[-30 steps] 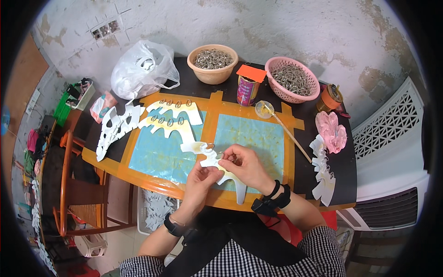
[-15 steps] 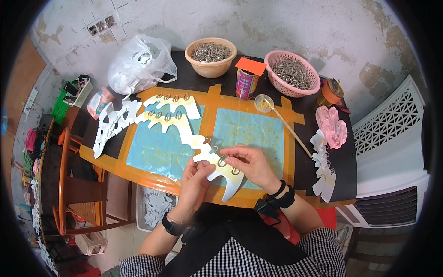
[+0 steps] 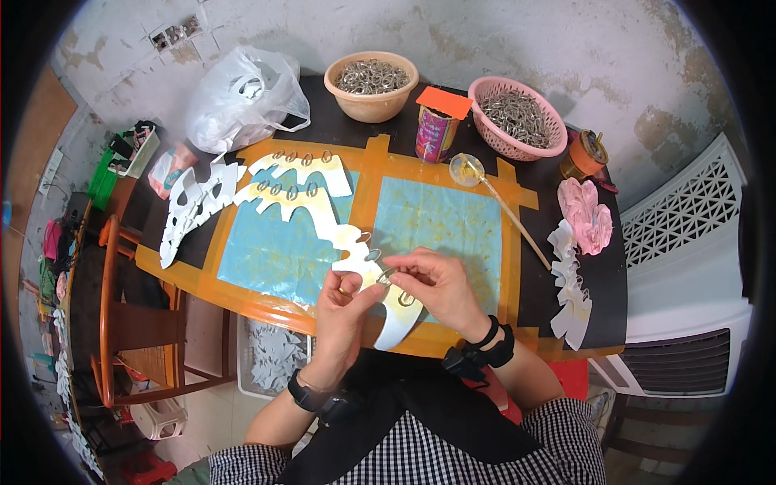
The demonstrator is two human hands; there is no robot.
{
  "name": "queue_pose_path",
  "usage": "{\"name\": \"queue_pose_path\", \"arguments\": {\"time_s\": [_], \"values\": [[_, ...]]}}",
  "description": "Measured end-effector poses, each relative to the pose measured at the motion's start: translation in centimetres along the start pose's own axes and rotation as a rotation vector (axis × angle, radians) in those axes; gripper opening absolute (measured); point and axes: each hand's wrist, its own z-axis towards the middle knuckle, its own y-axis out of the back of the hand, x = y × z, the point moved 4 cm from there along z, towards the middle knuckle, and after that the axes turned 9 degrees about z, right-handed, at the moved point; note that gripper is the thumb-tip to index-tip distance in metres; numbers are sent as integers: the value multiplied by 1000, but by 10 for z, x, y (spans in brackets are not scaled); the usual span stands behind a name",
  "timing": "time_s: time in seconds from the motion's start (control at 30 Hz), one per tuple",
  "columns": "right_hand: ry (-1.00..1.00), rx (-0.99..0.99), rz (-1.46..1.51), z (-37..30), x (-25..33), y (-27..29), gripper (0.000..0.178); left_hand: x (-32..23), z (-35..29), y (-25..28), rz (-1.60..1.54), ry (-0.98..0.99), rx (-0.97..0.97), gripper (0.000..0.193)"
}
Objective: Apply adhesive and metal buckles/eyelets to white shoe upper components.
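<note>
My left hand [image 3: 346, 311] is closed on the edge of a white, yellow-tinged cut-out piece [image 3: 396, 323] with a curved, pointed end. Its thumb presses near an oval metal ring [image 3: 385, 276], which the fingertips of my right hand [image 3: 432, 283] pinch against the piece. A second ring [image 3: 406, 298] lies lower on the same piece, just under my right fingers, and another ring [image 3: 373, 255] sits above them. Farther left on the blue sheet [image 3: 275, 259] lie two scalloped white strips, the nearer strip [image 3: 311, 212] and the farther strip [image 3: 331, 176], each with several rings along it.
A tan bowl [image 3: 371, 112] and a pink basket [image 3: 517, 147] full of metal rings stand at the back. Between them is a purple can [image 3: 436, 136]. A stick with a round cup [image 3: 466, 170] lies to the right. White cut-outs [image 3: 194, 202] and a plastic bag [image 3: 234, 121] occupy the left.
My left thumb has moved right and up to the ring between my right fingertips. The pointed end of the piece has swung slightly left.
</note>
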Motion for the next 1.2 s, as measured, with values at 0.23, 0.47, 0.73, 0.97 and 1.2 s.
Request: {"name": "queue_pose_path", "arguments": {"time_s": [0.23,0.47,0.73,0.97,1.2], "values": [[60,-77,-40,-3,4,-3,10,4,0,-3,-9,-76,-133,53],[70,-60,-291,-3,2,-5,15,7,-4,-13,163,-292,-174,64],[-55,254,-396,21,12,41,10,12,-31,-7,96,-158,12,54],[-64,596,-670,33,11,39,9,-43,-31,-11,1496,-599,123,45],[303,594,-897,22,20,30,6,-9,11,-34,1195,-492,400,75]]}}
